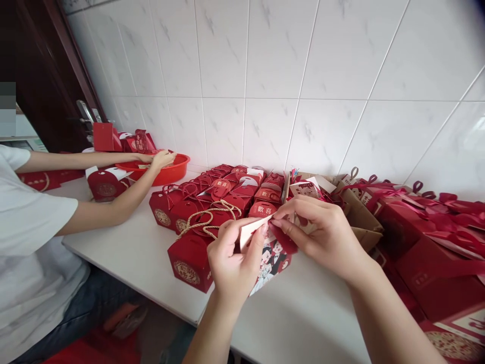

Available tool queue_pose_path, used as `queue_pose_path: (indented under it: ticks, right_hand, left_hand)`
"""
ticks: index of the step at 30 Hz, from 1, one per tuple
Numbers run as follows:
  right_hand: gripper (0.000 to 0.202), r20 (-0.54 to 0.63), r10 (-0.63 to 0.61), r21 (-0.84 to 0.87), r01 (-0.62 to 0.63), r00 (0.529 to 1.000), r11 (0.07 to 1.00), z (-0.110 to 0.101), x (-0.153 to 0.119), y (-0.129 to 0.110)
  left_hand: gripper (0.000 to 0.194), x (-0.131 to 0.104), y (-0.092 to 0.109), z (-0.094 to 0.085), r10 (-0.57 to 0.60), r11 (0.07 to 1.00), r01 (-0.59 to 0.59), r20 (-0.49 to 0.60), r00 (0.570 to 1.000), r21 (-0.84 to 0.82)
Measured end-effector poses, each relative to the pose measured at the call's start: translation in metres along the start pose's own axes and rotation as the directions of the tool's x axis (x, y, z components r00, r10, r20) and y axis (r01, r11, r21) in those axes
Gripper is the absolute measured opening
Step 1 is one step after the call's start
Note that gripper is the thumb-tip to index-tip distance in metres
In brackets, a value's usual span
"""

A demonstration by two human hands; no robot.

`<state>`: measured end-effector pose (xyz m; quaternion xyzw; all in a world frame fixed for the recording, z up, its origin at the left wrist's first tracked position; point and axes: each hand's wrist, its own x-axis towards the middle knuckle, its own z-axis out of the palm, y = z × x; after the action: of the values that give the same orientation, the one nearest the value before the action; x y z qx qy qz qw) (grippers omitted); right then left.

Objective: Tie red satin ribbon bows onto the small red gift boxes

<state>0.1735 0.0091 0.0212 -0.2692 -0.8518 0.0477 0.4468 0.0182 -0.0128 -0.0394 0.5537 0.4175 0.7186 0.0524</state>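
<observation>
Between thumb and fingers, my left hand [232, 260] pinches a small pale card flap [248, 231]. My right hand [328, 237] is closed at the flap's right end, its thumb and fingertips meeting the left thumb there. Just beneath both hands is a candy box [276, 263] printed with a cartoon bride and groom; whether the flap belongs to it I cannot tell. A dark red piece hangs below the right fingertips. Close on the left stands a red gift box [189, 265] with a gold round emblem and gold cord handles [206, 220].
Rows of red boxes [220, 188] fill the white table's [144, 258] middle. A cardboard carton [366, 225] of papers and a stack of ribboned red boxes [435, 263] stand right. At left, a co-worker's hands [162, 159] are over a red basin [170, 174]. A tiled wall rises behind.
</observation>
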Motion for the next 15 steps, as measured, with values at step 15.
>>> queue_pose_path:
  ticks: [15]
  right_hand:
    - [0.014,-0.186,0.119,-0.002,-0.121,0.975,0.993,0.008,0.003,0.011]
  left_hand:
    - [0.036,0.001,-0.005,0.007,-0.030,0.999,0.031,-0.098,0.995,0.014]
